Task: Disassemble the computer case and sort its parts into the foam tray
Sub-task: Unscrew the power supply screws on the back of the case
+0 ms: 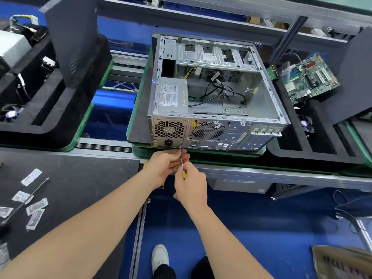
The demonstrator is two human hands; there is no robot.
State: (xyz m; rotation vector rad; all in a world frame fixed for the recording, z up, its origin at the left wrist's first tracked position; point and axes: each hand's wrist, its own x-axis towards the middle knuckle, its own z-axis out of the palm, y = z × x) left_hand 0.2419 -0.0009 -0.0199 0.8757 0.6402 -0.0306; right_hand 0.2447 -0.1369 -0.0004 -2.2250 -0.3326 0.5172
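Note:
The open grey computer case lies on its side on a green pallet, rear panel toward me. Its power supply and loose black cables are still inside. A screwdriver with a yellow handle points up at the lower edge of the rear panel, below the power socket. My right hand grips the handle. My left hand curls its fingers round the shaft near the tip. A black foam tray to the right holds a green motherboard and a small fan.
Another black foam tray at left carries a leaning dark side panel, a fan and a power supply. A black mat at near left has several small plastic bags and a long screwdriver. A roller conveyor runs under the pallets. A cardboard box stands at bottom right.

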